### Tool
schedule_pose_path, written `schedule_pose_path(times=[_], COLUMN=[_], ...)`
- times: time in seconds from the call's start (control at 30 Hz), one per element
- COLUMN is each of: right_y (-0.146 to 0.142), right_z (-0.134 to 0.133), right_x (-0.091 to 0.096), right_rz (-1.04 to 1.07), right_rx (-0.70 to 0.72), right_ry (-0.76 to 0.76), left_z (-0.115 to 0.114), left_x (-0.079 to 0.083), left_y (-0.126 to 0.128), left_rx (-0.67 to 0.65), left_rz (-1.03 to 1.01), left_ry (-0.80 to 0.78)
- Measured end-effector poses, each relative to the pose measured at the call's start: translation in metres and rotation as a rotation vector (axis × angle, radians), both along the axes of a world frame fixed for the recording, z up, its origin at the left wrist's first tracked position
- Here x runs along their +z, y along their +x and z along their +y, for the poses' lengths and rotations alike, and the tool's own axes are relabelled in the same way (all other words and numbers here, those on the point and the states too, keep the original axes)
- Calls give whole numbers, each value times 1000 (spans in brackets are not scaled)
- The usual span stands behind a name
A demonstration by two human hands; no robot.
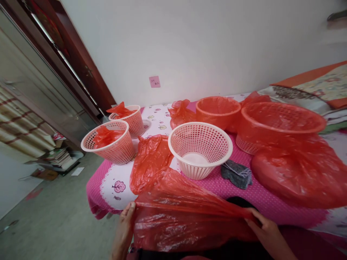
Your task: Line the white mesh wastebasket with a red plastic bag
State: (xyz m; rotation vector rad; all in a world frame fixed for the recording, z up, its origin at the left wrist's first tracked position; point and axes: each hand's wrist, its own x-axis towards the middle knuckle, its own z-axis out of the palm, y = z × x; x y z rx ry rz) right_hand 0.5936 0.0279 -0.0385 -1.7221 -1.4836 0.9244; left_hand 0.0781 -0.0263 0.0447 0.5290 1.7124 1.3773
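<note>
A thin red plastic bag (179, 216) is stretched sideways in front of me, low in the view. My left hand (127, 216) pinches its left edge between thumb and fingers. At the other end, my right hand (261, 225) is closed on the bag's gathered right edge. Just beyond the bag, an upright pale pink plastic basket (200, 144) with a mesh wall stands on the bed. Another red plastic bag (150, 162) lies crumpled to the left of that basket, partly behind the stretched one.
Two baskets (119, 150) with red plastic inside stand at the left. Toward the right, red-covered baskets (282, 119) and a bulging red bag (300, 173) sit on the pink-and-white bedding (282, 202). A folded grey cloth (237, 173) lies between. The bed's left edge drops to the floor (73, 213).
</note>
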Motion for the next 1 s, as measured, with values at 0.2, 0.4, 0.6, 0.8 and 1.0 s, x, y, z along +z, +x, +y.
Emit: schedule_pose_path(times=[0.2,0.4,0.6,0.8,1.0], right_y=[5,1,-4,-4,0], right_z=[3,-4,-8,-17,-20], right_x=[11,9,21,34,40], right_rz=[142,167,131,108,31], right_rx=[-87,-170,-87,-93,-103], right_ry=[113,241,340,382,393], left_z=[-17,-11,37,67,47], left_x=[29,52,87,72,63], left_y=[-6,-19,13,41,23], left_rx=[-97,-172,-323,-436,-191], left_rz=[-86,302,578,524,265], left_ry=[161,91,211,136,146])
